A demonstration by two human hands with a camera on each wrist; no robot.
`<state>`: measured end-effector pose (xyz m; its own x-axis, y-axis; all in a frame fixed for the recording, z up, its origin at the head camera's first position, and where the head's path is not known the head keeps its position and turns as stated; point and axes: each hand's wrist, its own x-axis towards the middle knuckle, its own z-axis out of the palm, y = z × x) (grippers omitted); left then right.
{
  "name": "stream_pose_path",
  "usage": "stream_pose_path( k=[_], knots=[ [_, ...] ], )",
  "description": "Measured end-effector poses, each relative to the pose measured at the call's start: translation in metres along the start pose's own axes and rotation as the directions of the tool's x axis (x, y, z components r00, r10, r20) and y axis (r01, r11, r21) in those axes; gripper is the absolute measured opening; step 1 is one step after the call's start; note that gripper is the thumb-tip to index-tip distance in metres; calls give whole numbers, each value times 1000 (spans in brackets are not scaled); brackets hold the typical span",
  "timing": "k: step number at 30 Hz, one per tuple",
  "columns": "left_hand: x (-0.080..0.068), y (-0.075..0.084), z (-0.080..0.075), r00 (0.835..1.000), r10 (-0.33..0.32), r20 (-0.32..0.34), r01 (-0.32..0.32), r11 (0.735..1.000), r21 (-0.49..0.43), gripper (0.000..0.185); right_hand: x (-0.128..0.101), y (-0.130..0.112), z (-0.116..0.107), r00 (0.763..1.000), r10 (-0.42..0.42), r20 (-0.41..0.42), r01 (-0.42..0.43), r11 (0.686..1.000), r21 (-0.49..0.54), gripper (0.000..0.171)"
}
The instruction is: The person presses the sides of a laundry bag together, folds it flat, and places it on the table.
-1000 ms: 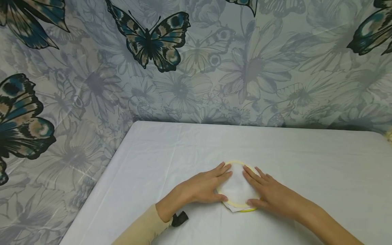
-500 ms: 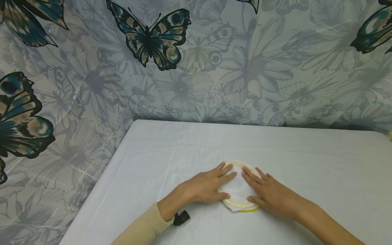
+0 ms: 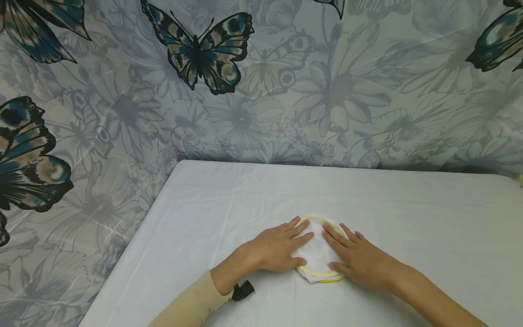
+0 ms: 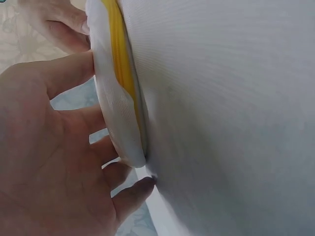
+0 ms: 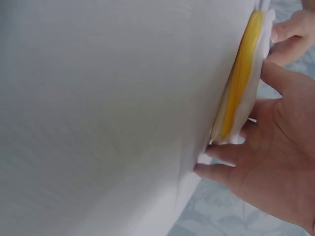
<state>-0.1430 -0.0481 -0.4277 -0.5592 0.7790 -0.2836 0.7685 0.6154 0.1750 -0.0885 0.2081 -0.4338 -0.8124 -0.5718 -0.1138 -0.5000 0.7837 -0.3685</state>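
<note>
White fabric point(image 3: 318, 254) lies stretched over a round yellow embroidery hoop point(image 3: 332, 281) on the table, its loose edge hanging out at the near side. My left hand point(image 3: 275, 247) presses the hoop's left rim with spread, mostly straight fingers. Opposite it, my right hand point(image 3: 361, 259) rests its fingers and thumb on the right rim. Seen edge-on in the left wrist view, the yellow hoop side point(image 4: 120, 54) shows below the fabric, beside the spread left fingers. In the right wrist view, the yellow band point(image 5: 241, 73) peeks from under the fabric by the extended right fingers.
A white cloth point(image 3: 204, 204) covers the table. Near the left wrist sits a small black object point(image 3: 243, 290), apparently by the sleeve point(image 3: 196, 299). Behind and to the left hangs a floral and butterfly backdrop point(image 3: 261, 91).
The left index finger and thumb have shifted slightly inward over the fabric. The right hand stays almost in place, and the hoop has barely moved.
</note>
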Motion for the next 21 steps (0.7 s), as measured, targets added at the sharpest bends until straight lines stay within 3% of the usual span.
stream_pose_path(
  k=[7,13,21],
  knots=[
    [-7,-2,0,997,23,-71,-27,998,-54,69,-2,-1,-1,1000,20,-14,-19,999,50,73],
    [-12,-5,1,987,54,-153,-65,995,-70,70,-8,-3,-10,998,57,-25,-52,985,167,69],
    [-13,-10,-7,975,58,-216,-84,990,-117,71,-10,1,-22,989,31,-144,-1,979,204,63]
  ],
)
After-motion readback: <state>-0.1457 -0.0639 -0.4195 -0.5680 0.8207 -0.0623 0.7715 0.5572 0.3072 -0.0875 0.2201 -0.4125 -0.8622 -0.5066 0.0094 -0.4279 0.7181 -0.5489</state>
